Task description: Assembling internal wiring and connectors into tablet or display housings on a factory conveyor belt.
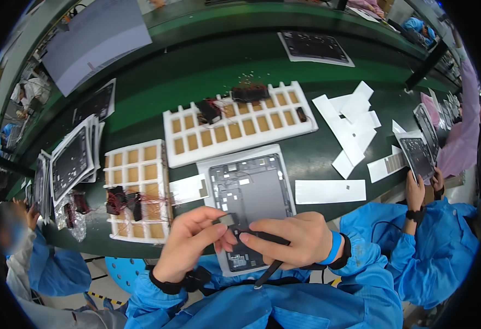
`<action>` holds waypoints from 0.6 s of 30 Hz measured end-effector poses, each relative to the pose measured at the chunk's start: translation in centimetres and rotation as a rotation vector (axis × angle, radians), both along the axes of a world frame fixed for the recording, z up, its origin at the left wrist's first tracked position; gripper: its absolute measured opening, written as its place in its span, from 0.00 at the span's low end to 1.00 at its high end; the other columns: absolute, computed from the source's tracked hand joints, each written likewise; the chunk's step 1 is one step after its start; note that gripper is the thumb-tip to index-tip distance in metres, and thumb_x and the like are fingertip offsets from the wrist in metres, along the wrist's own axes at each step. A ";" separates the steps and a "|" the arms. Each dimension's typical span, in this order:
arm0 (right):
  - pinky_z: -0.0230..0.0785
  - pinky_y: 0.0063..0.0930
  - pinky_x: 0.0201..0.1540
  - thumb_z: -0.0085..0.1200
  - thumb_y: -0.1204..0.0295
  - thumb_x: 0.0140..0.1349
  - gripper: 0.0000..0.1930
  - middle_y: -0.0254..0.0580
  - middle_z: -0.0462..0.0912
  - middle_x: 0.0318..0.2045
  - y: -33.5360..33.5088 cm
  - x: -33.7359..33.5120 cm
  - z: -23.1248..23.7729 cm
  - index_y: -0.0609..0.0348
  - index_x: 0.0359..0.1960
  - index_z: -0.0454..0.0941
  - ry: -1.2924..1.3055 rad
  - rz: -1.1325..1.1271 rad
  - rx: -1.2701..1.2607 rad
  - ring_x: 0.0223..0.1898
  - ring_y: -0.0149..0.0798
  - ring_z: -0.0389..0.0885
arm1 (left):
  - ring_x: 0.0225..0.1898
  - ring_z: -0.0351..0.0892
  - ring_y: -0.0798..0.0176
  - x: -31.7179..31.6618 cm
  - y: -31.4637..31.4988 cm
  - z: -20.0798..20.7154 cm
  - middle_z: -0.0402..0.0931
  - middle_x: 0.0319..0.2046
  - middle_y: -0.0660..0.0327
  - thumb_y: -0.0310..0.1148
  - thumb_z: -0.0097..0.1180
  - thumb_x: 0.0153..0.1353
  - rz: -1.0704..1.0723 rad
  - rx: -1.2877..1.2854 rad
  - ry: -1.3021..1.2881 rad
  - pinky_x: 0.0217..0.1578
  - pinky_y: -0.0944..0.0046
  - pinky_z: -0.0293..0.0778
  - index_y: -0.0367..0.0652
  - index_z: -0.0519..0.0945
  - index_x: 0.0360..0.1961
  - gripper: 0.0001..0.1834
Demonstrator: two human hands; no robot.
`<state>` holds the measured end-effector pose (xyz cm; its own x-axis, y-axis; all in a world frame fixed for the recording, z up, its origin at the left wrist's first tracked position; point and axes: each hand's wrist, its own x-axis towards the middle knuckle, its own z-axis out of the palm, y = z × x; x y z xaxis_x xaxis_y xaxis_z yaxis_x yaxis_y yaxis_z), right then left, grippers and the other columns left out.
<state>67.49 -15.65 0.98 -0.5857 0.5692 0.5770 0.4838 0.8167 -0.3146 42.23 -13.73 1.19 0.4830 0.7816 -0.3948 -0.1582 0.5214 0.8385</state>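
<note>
My left hand (194, 236) pinches a small grey-and-black rectangular piece (227, 220) between thumb and fingers. Close by on its right, my right hand (298, 238) is closed round a slim black tool (273, 237); its tip is too small to make out. Both hands are over the lower part of a dark grey tablet housing (259, 192), which lies on a white sheet at the table's near edge. Small white pads and fittings dot the inside of the housing. My hands cover part of its lower half.
Behind the housing lies a white foam tray (240, 136), with a second tray (136, 230) on the left; both hold black parts with red wires. White strips (331, 192) lie right. Stacked housings (73, 159) stand far left. Co-workers sit either side; one holds a housing (417, 153).
</note>
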 end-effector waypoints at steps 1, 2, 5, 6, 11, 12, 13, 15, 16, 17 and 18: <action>0.72 0.17 0.22 0.65 0.69 0.48 0.21 0.34 0.83 0.41 -0.6 0.6 -0.5 0.49 0.49 0.86 -0.084 -0.021 0.012 0.24 0.27 0.81 | 0.34 0.84 0.65 1.1 0.0 -0.3 0.85 0.34 0.54 0.27 0.52 0.72 -0.055 -0.084 -0.067 0.35 0.70 0.78 0.32 0.78 0.49 0.11; 0.72 0.17 0.22 0.65 0.69 0.48 0.21 0.34 0.83 0.41 -0.7 0.9 -0.8 0.49 0.49 0.86 -0.095 -0.028 0.005 0.24 0.27 0.81 | 0.32 0.83 0.65 2.2 0.1 -0.8 0.84 0.32 0.56 0.30 0.50 0.73 -0.127 -0.179 -0.076 0.34 0.70 0.77 0.31 0.79 0.48 0.12; 0.66 0.16 0.20 0.59 0.73 0.51 0.20 0.30 0.82 0.44 -0.8 2.0 -2.0 0.52 0.48 0.84 -0.270 -0.158 0.149 0.22 0.23 0.74 | 0.30 0.82 0.68 3.6 0.5 -3.5 0.83 0.30 0.56 0.35 0.50 0.74 -0.247 -0.326 -0.160 0.30 0.72 0.73 0.36 0.80 0.48 0.14; 0.65 0.15 0.21 0.59 0.73 0.51 0.19 0.30 0.81 0.43 -0.5 2.4 -2.5 0.53 0.48 0.84 -0.298 -0.167 0.158 0.22 0.23 0.74 | 0.30 0.82 0.68 4.0 0.8 -3.8 0.83 0.30 0.56 0.35 0.50 0.74 -0.256 -0.329 -0.166 0.30 0.72 0.73 0.36 0.80 0.48 0.14; 0.67 0.15 0.22 0.59 0.72 0.51 0.18 0.30 0.81 0.41 0.9 3.0 -3.4 0.58 0.46 0.83 -0.374 -0.185 0.152 0.27 0.23 0.77 | 0.27 0.81 0.68 4.8 3.3 -5.0 0.83 0.27 0.58 0.39 0.49 0.75 -0.285 -0.238 -0.073 0.29 0.73 0.72 0.40 0.75 0.50 0.13; 0.72 0.20 0.24 0.58 0.73 0.52 0.16 0.32 0.82 0.40 1.3 2.9 -3.4 0.56 0.45 0.84 -0.321 -0.193 0.078 0.30 0.28 0.81 | 0.30 0.82 0.68 4.6 3.6 -5.2 0.83 0.31 0.57 0.39 0.49 0.74 -0.304 -0.209 -0.117 0.29 0.71 0.71 0.40 0.73 0.51 0.14; 0.72 0.20 0.24 0.58 0.73 0.52 0.16 0.32 0.82 0.40 2.4 3.1 -4.0 0.56 0.45 0.84 -0.320 -0.185 0.082 0.30 0.28 0.81 | 0.30 0.82 0.68 4.5 4.1 -5.4 0.83 0.31 0.57 0.39 0.49 0.74 -0.296 -0.207 -0.117 0.29 0.71 0.71 0.40 0.73 0.51 0.14; 0.77 0.27 0.29 0.58 0.74 0.53 0.14 0.35 0.83 0.40 5.3 3.8 -5.6 0.53 0.43 0.84 -0.123 -0.266 0.023 0.34 0.35 0.84 | 0.35 0.81 0.68 4.8 5.2 -5.3 0.81 0.32 0.60 0.39 0.45 0.77 -0.163 0.268 0.258 0.35 0.70 0.73 0.38 0.73 0.50 0.15; 0.78 0.29 0.31 0.58 0.75 0.53 0.15 0.35 0.83 0.39 6.6 4.6 -6.4 0.52 0.43 0.83 -0.143 -0.287 0.000 0.35 0.37 0.85 | 0.45 0.79 0.61 5.1 5.9 -5.4 0.80 0.41 0.56 0.36 0.54 0.71 -0.130 0.411 0.464 0.43 0.63 0.74 0.36 0.74 0.51 0.14; 0.79 0.32 0.33 0.58 0.76 0.53 0.15 0.35 0.84 0.39 7.7 5.0 -7.3 0.51 0.44 0.83 -0.156 -0.301 -0.023 0.37 0.40 0.86 | 0.45 0.79 0.61 5.1 6.1 -5.4 0.80 0.41 0.56 0.36 0.54 0.71 -0.126 0.415 0.463 0.43 0.63 0.74 0.36 0.74 0.51 0.14; 0.79 0.30 0.33 0.58 0.75 0.52 0.13 0.33 0.84 0.38 8.6 5.1 -8.0 0.53 0.41 0.82 -0.151 -0.283 0.031 0.37 0.38 0.86 | 0.49 0.77 0.56 5.1 6.4 -5.7 0.78 0.45 0.53 0.33 0.58 0.66 -0.122 0.895 0.724 0.48 0.59 0.74 0.36 0.75 0.51 0.16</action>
<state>72.57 -7.10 -7.04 -0.4867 0.7053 0.5153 0.7327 0.6509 -0.1988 47.31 -7.37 -4.48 0.4613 0.8851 0.0613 0.5202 -0.3258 0.7894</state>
